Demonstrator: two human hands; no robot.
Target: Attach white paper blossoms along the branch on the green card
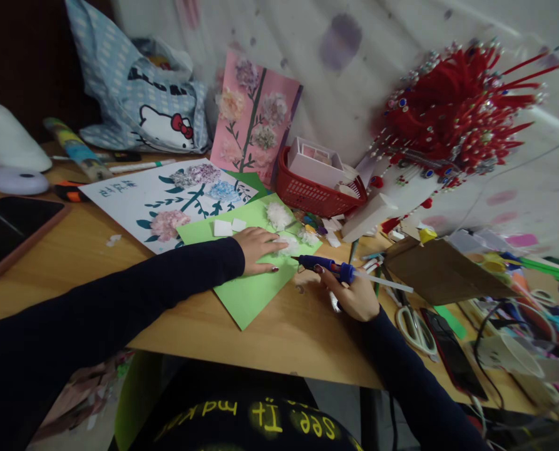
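My left hand (256, 252) lies palm down on a light green sheet of paper (244, 304), fingers stretched out. Its fingertips touch or reach just beside a white ruffled flower (287, 245); whether they press on it I cannot tell. Two more white flowers, one at the top (278, 215) and one at the right (308, 235), sit on the sheet. Small white squares (222, 228) lie by my left wrist. A blue hot glue gun (328, 266) is gripped in my right hand (354, 294), its nozzle pointing left towards the flower. A whitish glue stick (387, 282) sticks out of its back.
Behind are a white sheet with flowers (141, 203), a pink flower picture (241, 119), a red basket (317, 195) and a red beaded headpiece (457, 119). Scissors (416, 332), a phone (452, 354), a cardboard piece (443, 269) and cables crowd the right. A tablet (16, 232) lies left.
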